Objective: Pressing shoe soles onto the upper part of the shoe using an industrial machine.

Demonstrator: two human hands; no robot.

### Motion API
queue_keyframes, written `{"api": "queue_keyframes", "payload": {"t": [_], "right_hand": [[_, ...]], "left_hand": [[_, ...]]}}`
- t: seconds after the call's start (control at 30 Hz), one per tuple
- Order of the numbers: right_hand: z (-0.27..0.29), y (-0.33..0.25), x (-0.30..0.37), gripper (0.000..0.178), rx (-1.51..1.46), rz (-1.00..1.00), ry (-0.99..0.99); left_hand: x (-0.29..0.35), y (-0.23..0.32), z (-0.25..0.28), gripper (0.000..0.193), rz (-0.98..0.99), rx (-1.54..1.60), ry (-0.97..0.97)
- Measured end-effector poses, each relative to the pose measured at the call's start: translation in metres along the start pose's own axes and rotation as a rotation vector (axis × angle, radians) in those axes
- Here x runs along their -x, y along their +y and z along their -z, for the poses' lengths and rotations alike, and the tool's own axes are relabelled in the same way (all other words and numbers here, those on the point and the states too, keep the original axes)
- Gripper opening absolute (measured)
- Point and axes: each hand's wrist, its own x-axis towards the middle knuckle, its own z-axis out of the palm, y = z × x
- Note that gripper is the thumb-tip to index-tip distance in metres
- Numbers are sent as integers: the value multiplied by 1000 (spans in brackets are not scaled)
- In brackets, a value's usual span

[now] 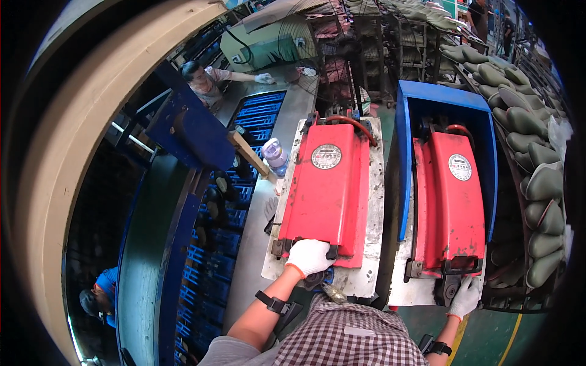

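Two red machine covers stand side by side in front of me, the left cover [326, 189] on a worn pale metal plate [372, 226] and the right cover [455, 201] inside a blue frame [444, 91]. My left hand [308, 256], in a white glove, is closed over the black front handle [332, 251] of the left cover. My right hand [466, 297], also gloved, grips the side of a black latch [450, 288] below the right cover's handle [462, 266]. Its fingers point up and partly hide the latch. Both covers are down.
Grey-green shoe-shaped pieces [525, 140] fill a rack at right. A steel bench [293, 100] with blue rollers [259, 113] runs along the left, holding a plastic bottle [274, 154]. One person [207, 82] works across it; another [105, 293] is at lower left.
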Motion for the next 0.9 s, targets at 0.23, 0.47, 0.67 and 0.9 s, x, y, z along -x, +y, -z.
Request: {"api": "queue_keyframes", "payload": {"t": [0.23,0.47,0.67,0.9], "right_hand": [[-12,15,-3,38,23,-9,5],[0,-1,-4,43,42,-78,-111],[-7,6,-4,40,50,-19,-39],[-27,42,-8,35,-187,44,44]], "left_hand": [[-1,0,-1,45,-9,5,21],[-1,0,1,45,-5,9,12],[-1,-3,3,46,-14,14,-4],[1,0,1,45,-28,10,15]]}}
